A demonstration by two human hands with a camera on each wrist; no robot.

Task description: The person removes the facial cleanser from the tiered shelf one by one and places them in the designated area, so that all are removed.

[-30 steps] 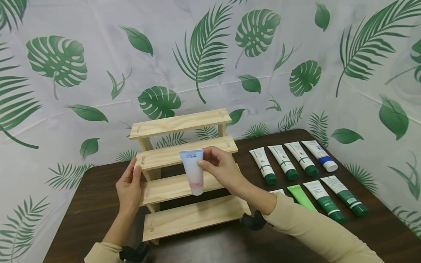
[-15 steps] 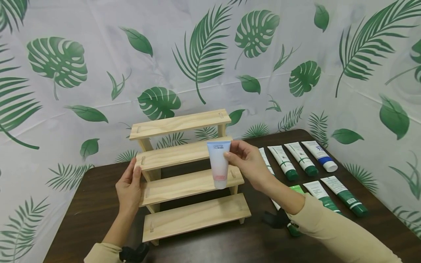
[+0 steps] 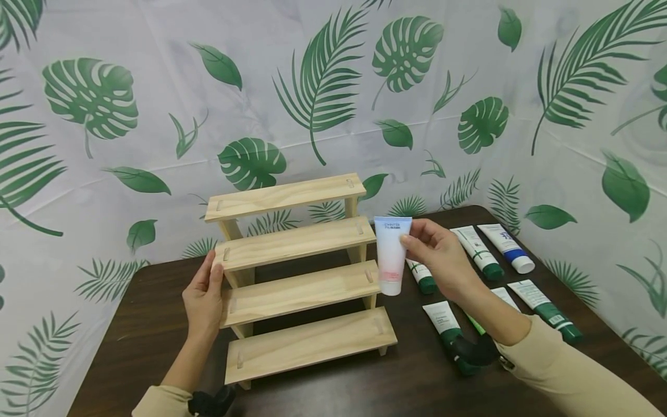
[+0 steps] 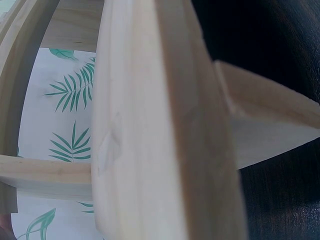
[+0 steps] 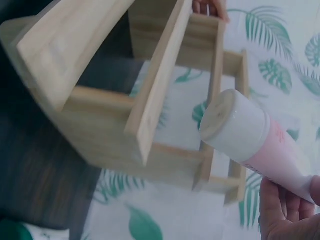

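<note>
A four-tier stepped wooden display stand [image 3: 307, 294] stands on the dark table. My left hand [image 3: 202, 298] holds its left side at the second tier from the top, thumb in front. Just off the stand's right end, my right hand [image 3: 443, 255] pinches a squeeze tube [image 3: 392, 258] by its upper right edge. The tube is pale blue at the crimped top and fades to pink, with its white cap [image 5: 235, 120] pointing down. In the left wrist view the wooden board [image 4: 145, 125] fills the middle, and most of the left hand is hidden.
More squeeze tubes lie to the right of the stand: a white-and-blue one [image 3: 505, 249], white ones with green caps [image 3: 478, 253], and a white-and-green one [image 3: 544, 310]. The right forearm partly covers several. A leaf-patterned cloth [image 3: 312, 87] hangs behind the dark table [image 3: 140, 324].
My right hand has carried the tube rightward, from in front of the stand's middle to just beyond its right end. My left hand has stayed on the stand.
</note>
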